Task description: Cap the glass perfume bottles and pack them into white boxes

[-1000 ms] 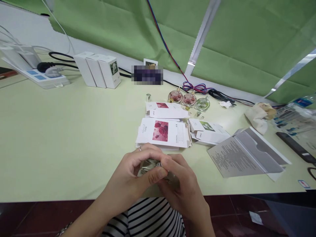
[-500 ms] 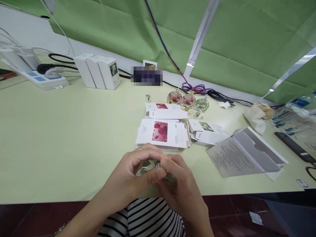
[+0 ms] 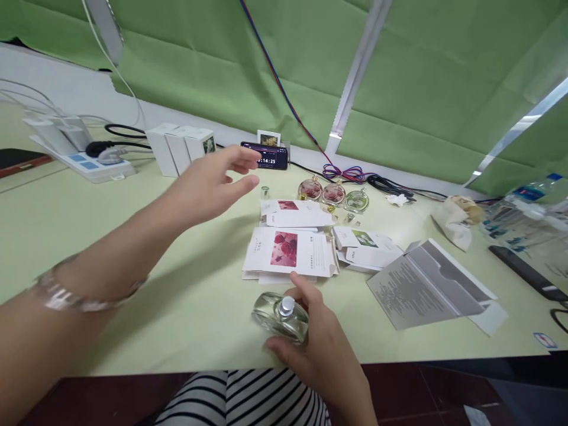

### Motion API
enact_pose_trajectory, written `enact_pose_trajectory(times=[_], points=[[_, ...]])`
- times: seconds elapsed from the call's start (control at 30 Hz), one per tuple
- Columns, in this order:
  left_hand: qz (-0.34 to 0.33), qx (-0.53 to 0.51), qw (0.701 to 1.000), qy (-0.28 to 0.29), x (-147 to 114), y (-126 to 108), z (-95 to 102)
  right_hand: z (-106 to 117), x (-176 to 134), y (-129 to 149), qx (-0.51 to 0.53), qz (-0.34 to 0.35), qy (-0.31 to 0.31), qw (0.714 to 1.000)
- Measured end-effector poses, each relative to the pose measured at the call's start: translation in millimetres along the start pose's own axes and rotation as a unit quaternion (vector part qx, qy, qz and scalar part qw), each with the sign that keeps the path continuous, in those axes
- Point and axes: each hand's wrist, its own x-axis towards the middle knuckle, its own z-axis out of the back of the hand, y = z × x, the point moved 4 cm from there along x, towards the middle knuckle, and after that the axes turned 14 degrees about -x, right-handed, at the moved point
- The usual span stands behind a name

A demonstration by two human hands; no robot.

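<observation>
Near the table's front edge, my right hand (image 3: 319,331) grips a round glass perfume bottle (image 3: 268,316) by its right side, the silver top facing up. My left hand (image 3: 222,183) is raised over the table with its fingers apart and nothing in them. Just right of its fingertips stands a small silver cap (image 3: 265,191). The phone (image 3: 276,156) with a timer on its screen lies behind that hand, partly covered by it. Between the hands lie flattened white boxes with a rose picture (image 3: 284,248).
Three round bottles (image 3: 333,192) lie at the back, with small caps before them. White upright boxes (image 3: 177,151) and a power strip (image 3: 84,165) stand back left. An opened grey carton (image 3: 421,290), a cloth bag (image 3: 455,222) and a plastic bag of bottles (image 3: 523,216) are on the right.
My left hand has let go of the bottle and moved up and left over the table. The right hand keeps the bottle, now in plain sight. The view has shifted slightly.
</observation>
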Motion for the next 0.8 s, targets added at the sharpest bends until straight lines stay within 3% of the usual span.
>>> enact_pose_trajectory(times=[0.13,0.23,0.3,0.4,0.47,0.53,0.6,0.67,0.8], points=[[0.01,0.04,0.997,0.07,51.0,46.3,-42.2,-0.4,1.8,0.9,0.009,-0.041,0.034,0.999],[0.023,0.041,0.992,0.119,63.2,77.5,-65.9,1.5,3.0,3.1,-0.005,-0.028,0.024,0.999],[0.034,0.04,0.991,0.121,64.3,84.3,-68.6,2.6,3.3,3.9,-0.019,-0.013,0.014,1.0],[0.043,0.029,0.996,0.079,57.9,65.8,-52.8,3.1,3.4,3.3,-0.025,-0.005,0.007,1.0],[0.036,0.003,0.998,0.046,43.1,37.8,-34.9,2.9,3.4,2.7,-0.02,-0.008,0.007,1.0],[0.01,-0.039,0.998,0.048,16.3,4.8,-19.1,2.7,3.5,3.0,-0.013,-0.008,0.009,1.0],[-0.03,-0.078,0.994,0.065,-19.1,-24.4,-8.5,3.1,3.5,3.9,-0.008,-0.006,0.011,1.0],[-0.122,-0.103,0.98,0.116,-56.2,-47.2,-6.7,4.0,3.7,5.0,-0.005,-0.001,0.013,1.0],[-0.116,-0.151,0.962,0.193,-101.2,-48.8,-20.4,5.8,4.7,6.6,0.001,0.025,0.004,1.0]])
